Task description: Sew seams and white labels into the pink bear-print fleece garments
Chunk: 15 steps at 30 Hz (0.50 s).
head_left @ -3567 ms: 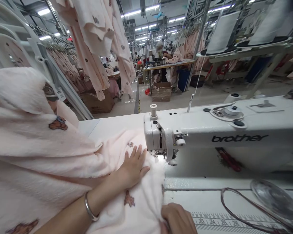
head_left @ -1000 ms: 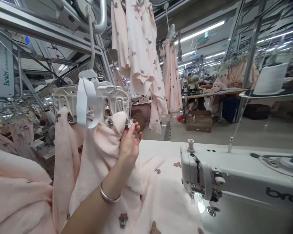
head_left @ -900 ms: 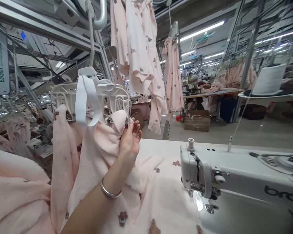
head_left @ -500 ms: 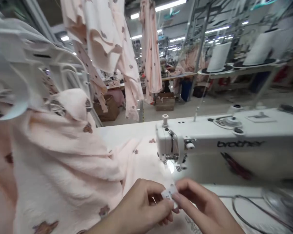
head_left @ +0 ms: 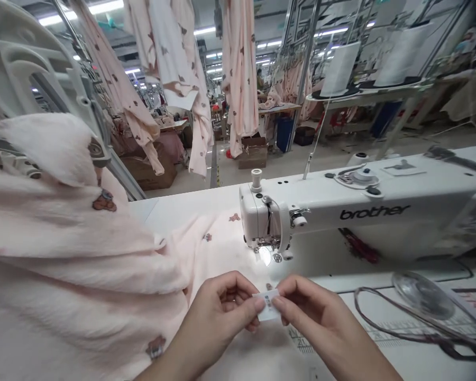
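A small white label (head_left: 268, 306) is pinched from both sides, my left hand (head_left: 222, 312) on its left end and my right hand (head_left: 309, 315) on its right end. Both hands hover low in front of the needle area of a white sewing machine (head_left: 365, 211). Pale pink fabric with small bear prints (head_left: 83, 264) lies over the table (head_left: 178, 209) to the left and runs under the machine head (head_left: 267, 225). Part of that fabric hangs from a white plastic hanger clamp (head_left: 27, 69) at the upper left.
A clear magnifier on a wire loop (head_left: 420, 296) lies on the table at the right, beside a printed ruler strip (head_left: 301, 344). Pink garments (head_left: 238, 69) hang overhead across the aisle. Thread cones (head_left: 339, 69) stand behind the machine. Cardboard boxes (head_left: 254, 153) sit on the floor.
My left hand came down from the hanger clamp, where it was touching the fabric, and met my right hand at the small label. The view dropped back to the machine.
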Tool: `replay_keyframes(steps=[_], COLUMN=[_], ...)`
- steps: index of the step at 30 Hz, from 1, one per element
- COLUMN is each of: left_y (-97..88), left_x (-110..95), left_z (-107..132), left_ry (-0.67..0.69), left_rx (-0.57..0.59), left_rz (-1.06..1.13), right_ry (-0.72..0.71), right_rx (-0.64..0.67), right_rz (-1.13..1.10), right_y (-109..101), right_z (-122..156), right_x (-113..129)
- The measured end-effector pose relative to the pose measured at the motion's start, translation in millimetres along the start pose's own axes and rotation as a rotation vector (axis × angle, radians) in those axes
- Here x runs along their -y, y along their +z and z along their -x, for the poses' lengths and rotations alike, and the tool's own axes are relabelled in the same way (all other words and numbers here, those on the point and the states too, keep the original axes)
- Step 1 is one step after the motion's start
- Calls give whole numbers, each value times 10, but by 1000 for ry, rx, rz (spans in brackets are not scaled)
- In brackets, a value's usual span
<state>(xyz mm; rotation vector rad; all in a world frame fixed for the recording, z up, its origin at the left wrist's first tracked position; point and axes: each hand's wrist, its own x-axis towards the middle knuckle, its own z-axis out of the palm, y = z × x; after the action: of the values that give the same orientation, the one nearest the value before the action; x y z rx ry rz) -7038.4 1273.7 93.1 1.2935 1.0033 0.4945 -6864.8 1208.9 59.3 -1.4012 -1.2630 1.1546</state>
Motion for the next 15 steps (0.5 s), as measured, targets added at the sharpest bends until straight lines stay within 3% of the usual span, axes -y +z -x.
replay_keyframes(steps=[4,7,9,12,15], left_y=[-154,-194,-161,-96,-60], left_x=[-95,-25,113,323,406], left_z=[-180,-451,-629,-783,-810], left_ry=[44,36,-38,-113,-138], left_rx=[-158,-170,-130,-107,-98], left_rz=[-248,-394,-494,-608,-505], right_ry=[-285,-481,-473,-471,-513], right_rx=[-158,-192,-201,-165,-156], right_rz=[405,736,839,820,764], right_y=[54,162,218,216,149], right_z=[110,167,163,85,-40], right_x=[-535,-879,-970,-957,-928])
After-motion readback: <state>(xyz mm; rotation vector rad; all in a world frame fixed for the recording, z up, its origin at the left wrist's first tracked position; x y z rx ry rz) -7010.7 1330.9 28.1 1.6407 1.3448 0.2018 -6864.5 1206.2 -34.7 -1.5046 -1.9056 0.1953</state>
